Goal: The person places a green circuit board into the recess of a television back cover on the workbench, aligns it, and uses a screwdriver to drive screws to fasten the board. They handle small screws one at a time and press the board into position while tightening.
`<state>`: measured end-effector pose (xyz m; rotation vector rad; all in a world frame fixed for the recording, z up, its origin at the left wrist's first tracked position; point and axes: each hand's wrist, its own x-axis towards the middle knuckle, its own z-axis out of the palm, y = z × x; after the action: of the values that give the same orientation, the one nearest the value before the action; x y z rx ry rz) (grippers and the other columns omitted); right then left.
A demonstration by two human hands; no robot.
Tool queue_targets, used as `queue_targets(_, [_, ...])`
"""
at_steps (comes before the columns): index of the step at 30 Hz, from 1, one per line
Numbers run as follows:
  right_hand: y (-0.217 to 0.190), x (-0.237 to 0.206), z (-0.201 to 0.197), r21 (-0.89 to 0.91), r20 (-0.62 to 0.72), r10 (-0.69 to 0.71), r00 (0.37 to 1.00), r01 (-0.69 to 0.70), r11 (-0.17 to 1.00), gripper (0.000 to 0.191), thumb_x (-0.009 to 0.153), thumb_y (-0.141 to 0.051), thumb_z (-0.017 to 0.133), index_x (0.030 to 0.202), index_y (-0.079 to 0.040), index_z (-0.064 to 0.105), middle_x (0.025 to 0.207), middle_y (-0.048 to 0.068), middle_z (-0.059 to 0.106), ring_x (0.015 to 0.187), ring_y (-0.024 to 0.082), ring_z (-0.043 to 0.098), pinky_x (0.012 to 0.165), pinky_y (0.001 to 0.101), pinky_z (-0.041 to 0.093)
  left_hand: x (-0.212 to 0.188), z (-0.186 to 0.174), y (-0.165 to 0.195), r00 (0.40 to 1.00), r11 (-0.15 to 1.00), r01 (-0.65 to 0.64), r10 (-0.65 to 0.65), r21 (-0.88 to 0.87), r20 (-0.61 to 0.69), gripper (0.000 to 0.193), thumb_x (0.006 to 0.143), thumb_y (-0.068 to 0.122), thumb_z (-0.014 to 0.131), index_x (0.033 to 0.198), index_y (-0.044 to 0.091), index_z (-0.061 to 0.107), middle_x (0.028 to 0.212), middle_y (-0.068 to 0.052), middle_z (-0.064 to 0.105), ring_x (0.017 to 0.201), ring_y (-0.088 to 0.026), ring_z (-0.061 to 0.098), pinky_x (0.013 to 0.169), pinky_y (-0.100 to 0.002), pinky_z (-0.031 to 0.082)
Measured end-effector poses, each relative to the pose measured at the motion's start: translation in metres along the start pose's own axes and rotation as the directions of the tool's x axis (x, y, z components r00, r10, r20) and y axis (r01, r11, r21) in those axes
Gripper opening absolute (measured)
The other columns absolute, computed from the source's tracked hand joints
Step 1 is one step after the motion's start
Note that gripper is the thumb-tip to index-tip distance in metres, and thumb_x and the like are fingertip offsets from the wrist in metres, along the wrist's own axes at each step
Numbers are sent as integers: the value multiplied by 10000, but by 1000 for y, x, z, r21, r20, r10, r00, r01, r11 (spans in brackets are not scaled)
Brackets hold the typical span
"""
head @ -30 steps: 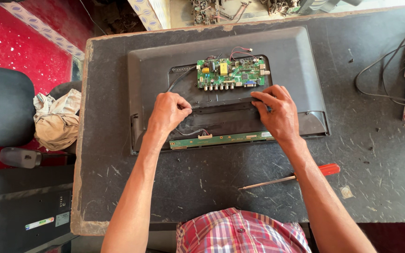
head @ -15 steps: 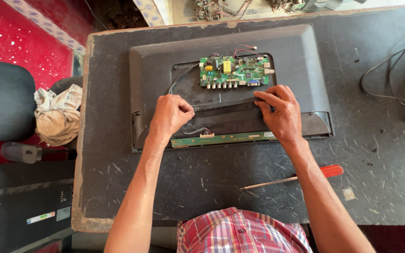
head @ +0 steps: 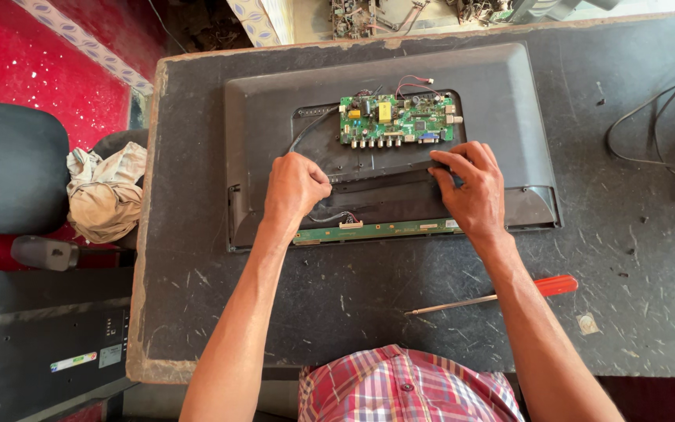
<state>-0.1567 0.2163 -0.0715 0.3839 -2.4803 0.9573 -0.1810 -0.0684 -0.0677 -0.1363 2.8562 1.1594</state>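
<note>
While the flat-screen set (head: 509,101) lies face down on the dark worktable (head: 353,312) with its back opened, both hands are pressed onto the dark strip (head: 384,176) that runs across the opening below the green circuit board (head: 397,119). The left hand (head: 297,187) is curled almost into a fist, its knuckles up and its fingertips tucked down at the strip's left end; whether anything is pinched there cannot be told. The right hand (head: 474,191) is held half open, fingers spread and laid flat on the strip's right end, pressing rather than gripping. A narrow green board (head: 384,230) is seen along the set's near edge, just below the hands. A red-handled screwdriver (head: 501,295) is left on the table beside the right forearm, apart from the set. Compared with half a second ago, the hands are found at the same spots on the strip, with little change in their shape; the screwdriver has not been moved.
</note>
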Motion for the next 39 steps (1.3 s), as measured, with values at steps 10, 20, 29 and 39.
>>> queue_targets(10, [10, 1, -4, 61, 33, 16, 999, -18, 998, 273, 871, -17, 811, 1141, -49, 781, 998, 97, 688, 905, 268, 625, 746, 394, 514, -18, 1, 2, 992, 996, -87, 83, -35, -92, 23, 700, 49, 793, 722, 47, 788, 719, -128, 756, 642, -255, 754, 641, -343, 587])
queue_targets(20, [20, 5, -11, 189, 167, 194, 967, -224, 956, 300, 788, -21, 849, 1080, -46, 783, 902, 64, 700, 759, 136, 656, 701, 285, 549, -19, 5, 1, 991, 995, -81, 75, -51, -113, 34, 716, 46, 802, 749, 55, 799, 747, -110, 767, 645, -227, 758, 629, -328, 584])
queue_targets(29, [19, 13, -3, 161, 140, 277, 951, -297, 941, 297, 772, -24, 854, 1061, -67, 804, 847, 48, 698, 685, 117, 611, 641, 278, 515, -21, 5, 3, 991, 988, 71, -85, -138, -99, 89, 713, 72, 828, 800, 58, 817, 715, -106, 767, 618, -200, 750, 604, -309, 568])
queue_targets(39, [15, 25, -7, 124, 172, 280, 944, -303, 945, 327, 749, -45, 860, 1071, -83, 812, 793, 55, 673, 682, 134, 597, 639, 294, 502, -15, 1, -3, 996, 970, 74, -81, -231, -22, 48, 726, 53, 809, 764, 24, 810, 653, -86, 758, 534, -128, 707, 544, -273, 557])
